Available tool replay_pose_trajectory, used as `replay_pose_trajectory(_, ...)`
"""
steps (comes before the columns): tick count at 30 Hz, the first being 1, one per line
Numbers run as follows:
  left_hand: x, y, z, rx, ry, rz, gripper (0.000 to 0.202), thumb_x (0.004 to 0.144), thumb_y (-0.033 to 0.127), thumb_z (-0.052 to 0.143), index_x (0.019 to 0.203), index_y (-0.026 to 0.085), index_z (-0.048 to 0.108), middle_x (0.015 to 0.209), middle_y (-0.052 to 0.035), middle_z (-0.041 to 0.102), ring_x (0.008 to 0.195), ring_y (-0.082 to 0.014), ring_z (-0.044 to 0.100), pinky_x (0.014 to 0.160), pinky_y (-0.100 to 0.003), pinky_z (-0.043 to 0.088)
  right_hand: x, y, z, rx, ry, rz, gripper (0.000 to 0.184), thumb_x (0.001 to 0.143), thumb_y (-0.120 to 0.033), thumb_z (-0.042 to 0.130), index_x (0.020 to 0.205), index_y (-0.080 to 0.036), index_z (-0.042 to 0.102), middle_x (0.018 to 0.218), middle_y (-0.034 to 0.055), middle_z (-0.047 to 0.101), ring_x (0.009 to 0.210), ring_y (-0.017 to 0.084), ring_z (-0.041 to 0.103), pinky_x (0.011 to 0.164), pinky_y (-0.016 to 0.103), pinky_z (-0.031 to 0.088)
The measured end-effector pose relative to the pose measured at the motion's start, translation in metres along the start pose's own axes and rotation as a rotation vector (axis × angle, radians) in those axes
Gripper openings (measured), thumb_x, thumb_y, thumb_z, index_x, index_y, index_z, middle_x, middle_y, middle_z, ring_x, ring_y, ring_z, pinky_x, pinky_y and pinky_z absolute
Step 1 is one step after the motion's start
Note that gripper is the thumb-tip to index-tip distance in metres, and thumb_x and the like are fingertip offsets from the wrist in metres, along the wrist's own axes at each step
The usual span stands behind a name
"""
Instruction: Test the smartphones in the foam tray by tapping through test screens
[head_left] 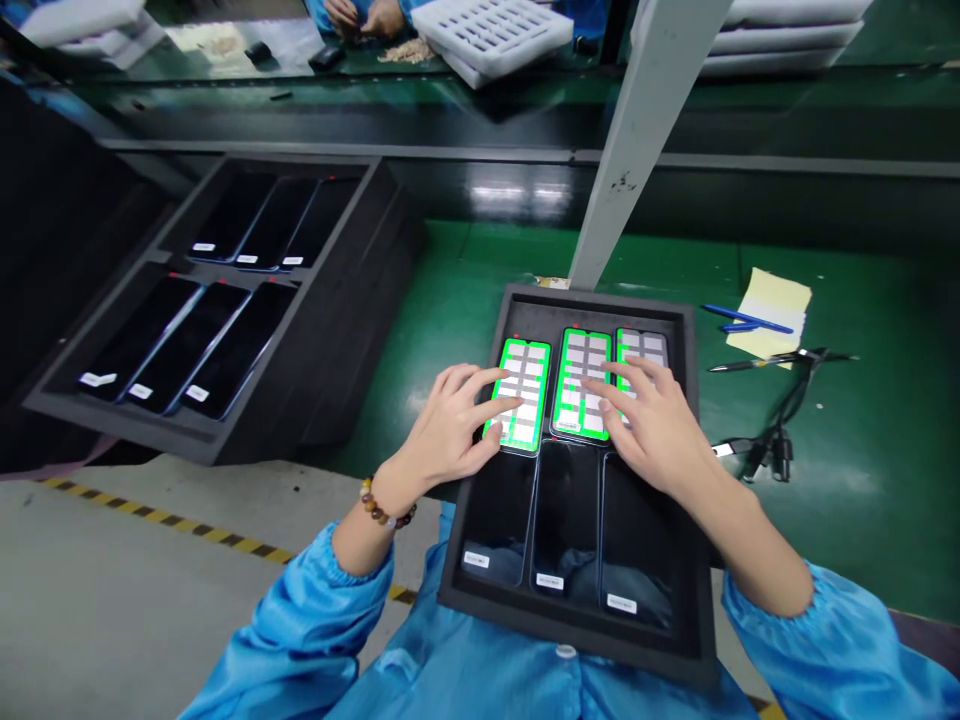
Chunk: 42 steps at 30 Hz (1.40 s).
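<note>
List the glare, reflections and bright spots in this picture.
In the head view, paired glare patches on the dark panel; in the head view, unlit smartphones faintly mirroring the blue smock; in the head view, lit smartphone screens glowing white and green.

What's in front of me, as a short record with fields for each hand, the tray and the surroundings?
Left hand: fingertips at the left lit phone
Right hand: spread over the middle lit phone and right lit phone
Black tray: lit row far, three dark phones near
Left side: stacked trays, six dark phones on top
Right side: yellow paper, blue pens, black cables
</note>
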<state>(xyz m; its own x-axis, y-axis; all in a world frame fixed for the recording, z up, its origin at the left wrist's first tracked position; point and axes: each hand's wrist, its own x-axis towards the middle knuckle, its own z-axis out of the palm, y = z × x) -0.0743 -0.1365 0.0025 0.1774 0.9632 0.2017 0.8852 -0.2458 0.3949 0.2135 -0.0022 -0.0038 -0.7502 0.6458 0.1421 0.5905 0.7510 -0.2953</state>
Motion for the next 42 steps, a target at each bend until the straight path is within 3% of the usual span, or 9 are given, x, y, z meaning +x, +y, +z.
replay_pose_trajectory(11, 0.053, -0.021, 0.014, 0.047, -0.054, -0.097, 0.044, 0.107, 0.032, 0.049, 0.144, 0.028, 0.071, 0.162, -0.0106, 0.052, 0.143, -0.0351, 0.048, 0.121, -0.059, 0.043, 0.038, 0.024, 0.009, -0.004, -0.013, 0.08, 0.048, 0.113, -0.036, 0.038, 0.144, -0.025, 0.073, 0.149, 0.0131, 0.066, 0.147, 0.041, 0.046, 0.111, 0.063, 0.051)
replay_pose_trajectory(17, 0.077, -0.026, 0.018, 0.045, -0.024, -0.144, 0.042, 0.106, 0.031, 0.052, 0.141, 0.025, 0.074, 0.163, -0.0125, 0.05, 0.148, -0.0361, 0.044, 0.122, -0.059, 0.045, 0.056, 0.033, 0.012, -0.006, -0.006, 0.086, 0.051, 0.113, -0.039, 0.035, 0.146, -0.024, 0.072, 0.152, 0.0156, 0.063, 0.153, 0.041, 0.04, 0.116, 0.065, 0.047)
replay_pose_trajectory(25, 0.067, -0.026, 0.02, 0.087, 0.006, -0.126, 0.039, 0.105, 0.031, 0.053, 0.136, 0.027, 0.078, 0.163, -0.0095, 0.052, 0.145, -0.036, 0.046, 0.12, -0.06, 0.045, 0.053, 0.028, 0.01, -0.033, -0.007, 0.064, 0.051, 0.113, -0.039, 0.036, 0.144, -0.022, 0.073, 0.153, 0.0155, 0.063, 0.153, 0.041, 0.04, 0.118, 0.065, 0.044)
replay_pose_trajectory(34, 0.05, -0.015, 0.008, 0.088, 0.03, -0.09, 0.032, 0.102, 0.028, 0.058, 0.119, 0.028, 0.085, 0.155, -0.0066, 0.061, 0.139, -0.0348, 0.049, 0.115, -0.056, 0.047, 0.044, 0.026, 0.008, -0.031, 0.014, 0.044, 0.051, 0.113, -0.039, 0.036, 0.139, -0.024, 0.076, 0.152, 0.0145, 0.064, 0.151, 0.04, 0.042, 0.115, 0.064, 0.046)
replay_pose_trajectory(42, 0.064, -0.02, 0.014, 0.102, 0.006, -0.155, 0.04, 0.105, 0.03, 0.053, 0.137, 0.028, 0.077, 0.16, -0.009, 0.056, 0.143, -0.0348, 0.047, 0.12, -0.058, 0.044, 0.057, 0.029, 0.012, -0.017, 0.034, 0.074, 0.052, 0.112, -0.038, 0.034, 0.14, -0.022, 0.075, 0.151, 0.016, 0.065, 0.151, 0.04, 0.041, 0.113, 0.064, 0.047)
